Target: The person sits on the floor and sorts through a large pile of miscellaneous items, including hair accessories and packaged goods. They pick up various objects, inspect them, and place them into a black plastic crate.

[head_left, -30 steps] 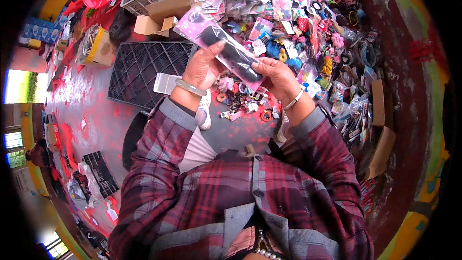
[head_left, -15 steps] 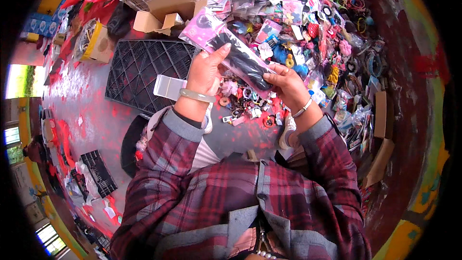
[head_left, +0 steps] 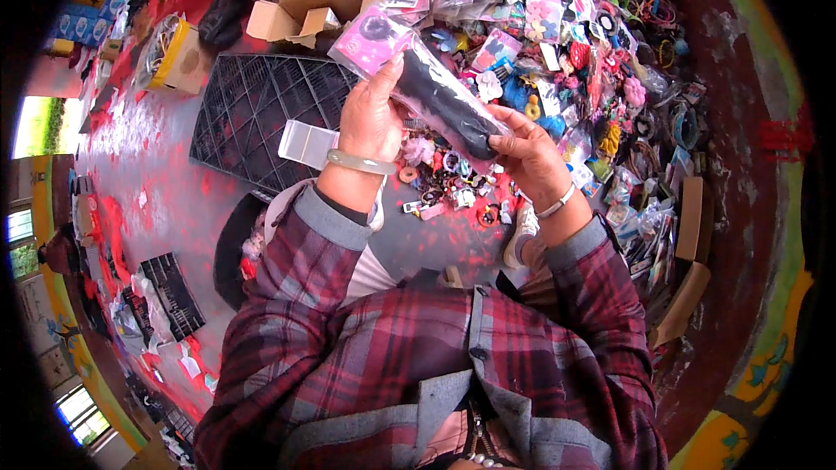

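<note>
Packet [head_left: 433, 85], clear, with a pink card [head_left: 369, 42] and something long and black [head_left: 455, 111] inside, hangs slantwise over the littered floor [head_left: 409, 248]. The left hand [head_left: 370, 117] grips its edge near the card; the right hand [head_left: 533, 157] pinches the lower end. The wrapping looks slick, so a slackened right hold could let that end drop among the loose trinkets [head_left: 464, 198] below; tugging the hands apart might split it.
</note>
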`<state>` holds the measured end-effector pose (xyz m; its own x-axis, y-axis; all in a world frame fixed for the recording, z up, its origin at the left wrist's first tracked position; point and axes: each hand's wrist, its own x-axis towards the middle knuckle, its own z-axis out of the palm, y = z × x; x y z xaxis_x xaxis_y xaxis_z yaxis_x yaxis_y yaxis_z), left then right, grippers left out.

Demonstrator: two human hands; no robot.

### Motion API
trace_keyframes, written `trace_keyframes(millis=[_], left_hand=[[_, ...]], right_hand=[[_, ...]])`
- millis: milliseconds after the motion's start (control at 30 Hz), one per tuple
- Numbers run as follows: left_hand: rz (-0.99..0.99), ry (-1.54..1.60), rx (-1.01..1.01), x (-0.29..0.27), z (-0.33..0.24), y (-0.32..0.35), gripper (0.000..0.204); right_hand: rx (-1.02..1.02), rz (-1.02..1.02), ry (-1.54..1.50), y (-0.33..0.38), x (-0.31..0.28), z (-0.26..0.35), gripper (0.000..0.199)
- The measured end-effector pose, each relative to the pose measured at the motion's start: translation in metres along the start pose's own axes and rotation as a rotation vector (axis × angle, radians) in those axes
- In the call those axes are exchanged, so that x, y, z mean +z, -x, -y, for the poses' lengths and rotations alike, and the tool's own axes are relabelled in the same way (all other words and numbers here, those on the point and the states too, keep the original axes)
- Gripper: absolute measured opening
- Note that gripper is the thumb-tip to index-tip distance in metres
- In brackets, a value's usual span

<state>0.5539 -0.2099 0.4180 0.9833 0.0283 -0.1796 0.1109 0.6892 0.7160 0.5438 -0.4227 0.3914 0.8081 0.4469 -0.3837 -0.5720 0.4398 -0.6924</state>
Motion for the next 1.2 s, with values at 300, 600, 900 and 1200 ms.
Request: trace_keyframes(millis=[300, 600, 900, 1200], left_hand=[[-0.097, 0.108, 0.032, -0.006, 0.007, -0.008, 0.028], [-0.044, 0.128, 0.135, -0.017, -0.013, -0.018, 0.034], [-0.055, 0.124, 0.199, -0.020, -0.025, -0.018, 0.029], [-0.162, 0.138, 0.181, -0.044, -0.032, -0.022, 0.020]], right_hand=[[0.074, -0.064, 0.059, 0.003, -0.004, -0.003, 0.028], [0.039, -0.057, 0.076, 0.002, -0.004, 0.001, 0.025], [0.000, -0.052, 0.119, 0.000, -0.010, 0.003, 0.032], [-0.176, -0.150, 0.273, 0.002, -0.013, 0.010, 0.023]])
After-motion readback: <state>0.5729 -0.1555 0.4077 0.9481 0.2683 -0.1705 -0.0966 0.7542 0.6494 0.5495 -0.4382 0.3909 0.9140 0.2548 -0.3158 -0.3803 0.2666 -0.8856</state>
